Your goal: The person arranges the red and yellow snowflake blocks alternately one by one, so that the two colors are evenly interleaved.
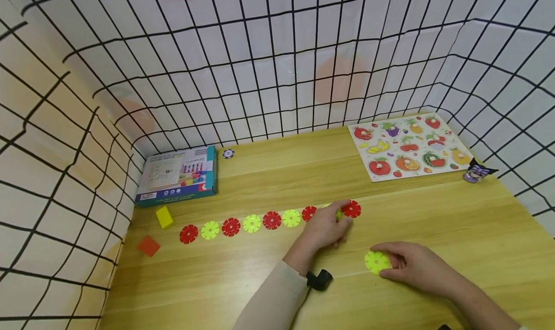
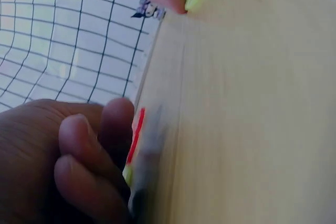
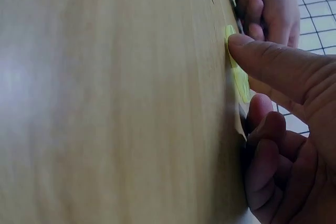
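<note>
A row of alternating red and yellow notched plastic discs runs across the table, from a red disc (image 1: 188, 234) on the left to a red end disc (image 1: 351, 209) on the right. My left hand (image 1: 326, 228) reaches over the right part of the row and partly covers it. Its index fingertip touches the red end disc, seen edge-on in the left wrist view. Nearer to me, my right hand (image 1: 418, 267) pinches a yellow disc (image 1: 376, 262) between thumb and fingers, low over the table. The right wrist view shows the thumb on that disc's edge.
A boxed set (image 1: 178, 176) lies at the back left, near a yellow block (image 1: 165, 217), an orange block (image 1: 149, 245) and a small chip (image 1: 228, 153). At the back right are a fruit puzzle board (image 1: 403, 149) and a figurine (image 1: 478, 171). Black wire mesh (image 1: 269, 58) surrounds the table.
</note>
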`<state>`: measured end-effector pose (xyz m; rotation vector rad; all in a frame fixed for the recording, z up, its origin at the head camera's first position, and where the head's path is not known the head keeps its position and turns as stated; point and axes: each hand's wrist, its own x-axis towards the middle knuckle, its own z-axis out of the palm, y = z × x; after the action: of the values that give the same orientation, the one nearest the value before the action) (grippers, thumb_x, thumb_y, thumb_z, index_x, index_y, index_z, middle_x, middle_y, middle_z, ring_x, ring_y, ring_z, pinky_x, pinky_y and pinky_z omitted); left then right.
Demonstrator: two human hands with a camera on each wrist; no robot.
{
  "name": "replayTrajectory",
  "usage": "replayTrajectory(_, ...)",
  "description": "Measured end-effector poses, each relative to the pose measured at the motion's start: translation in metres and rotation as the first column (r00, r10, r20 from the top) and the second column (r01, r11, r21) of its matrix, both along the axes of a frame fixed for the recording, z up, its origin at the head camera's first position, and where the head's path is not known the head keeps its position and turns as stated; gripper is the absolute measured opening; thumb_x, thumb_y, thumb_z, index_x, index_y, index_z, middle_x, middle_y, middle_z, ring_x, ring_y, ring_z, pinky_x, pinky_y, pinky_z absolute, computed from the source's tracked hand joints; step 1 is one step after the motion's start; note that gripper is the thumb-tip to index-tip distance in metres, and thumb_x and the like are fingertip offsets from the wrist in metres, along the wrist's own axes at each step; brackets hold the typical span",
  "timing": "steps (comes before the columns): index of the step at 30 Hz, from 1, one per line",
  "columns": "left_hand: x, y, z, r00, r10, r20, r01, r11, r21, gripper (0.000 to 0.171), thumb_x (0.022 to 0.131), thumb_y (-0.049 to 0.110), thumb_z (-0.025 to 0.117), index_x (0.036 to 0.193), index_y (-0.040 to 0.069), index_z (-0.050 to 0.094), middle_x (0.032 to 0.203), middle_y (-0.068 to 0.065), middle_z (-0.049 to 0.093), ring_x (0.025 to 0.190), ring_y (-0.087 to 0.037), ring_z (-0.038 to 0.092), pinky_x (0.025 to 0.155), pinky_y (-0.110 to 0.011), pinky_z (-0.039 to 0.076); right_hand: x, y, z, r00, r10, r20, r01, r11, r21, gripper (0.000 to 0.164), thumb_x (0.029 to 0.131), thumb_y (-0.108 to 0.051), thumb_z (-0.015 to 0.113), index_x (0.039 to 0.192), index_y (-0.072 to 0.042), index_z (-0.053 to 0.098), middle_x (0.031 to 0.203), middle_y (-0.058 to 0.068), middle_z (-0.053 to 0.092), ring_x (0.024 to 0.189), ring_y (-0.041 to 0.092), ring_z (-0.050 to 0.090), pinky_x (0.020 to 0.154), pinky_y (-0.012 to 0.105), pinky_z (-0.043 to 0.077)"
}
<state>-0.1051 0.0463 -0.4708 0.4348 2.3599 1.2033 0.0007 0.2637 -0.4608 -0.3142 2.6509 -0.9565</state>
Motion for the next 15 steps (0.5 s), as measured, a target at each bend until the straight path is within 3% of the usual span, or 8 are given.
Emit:
replayTrajectory(10, 0.003, 0.019, 0.001, 0.994, 0.103, -0.027, -0.105, 0.992, -0.069, 0.041, 0.093, 0.033, 0.054, 0.133, 0.037, 0.044, 0.042, 0.003, 0.053, 0.031, -0.015, 0.049, 0.036, -0.028, 0.041, 0.0, -0.005, -0.003, 0.999, 0.024, -0.027, -0.023, 0.999, 0.04, 0.048, 0.073, -0.053, 0.07, 0.116, -0.037, 0.058, 0.066, -0.011, 0.047, 0.057, 0.001, 0.042, 0.049, 0.02, 0.036)
replayTrajectory(15, 0.004, 0.022, 0.001, 0.992, 0.121, -0.036, -0.123, 0.99, -0.074, 0.041, 0.094, 0.028, 0.053, 0.133, 0.036, 0.045, 0.041, 0.003, 0.053, 0.029, -0.014, 0.048, 0.032, -0.028, 0.039, 0.0, -0.004, -0.002, 0.999, 0.033, -0.031, -0.032, 0.999, 0.043, 0.046, 0.072, -0.053, 0.071, 0.113, -0.036, 0.057, 0.066, -0.012, 0.047, 0.055, 0.001, 0.042, 0.048, 0.02, 0.036)
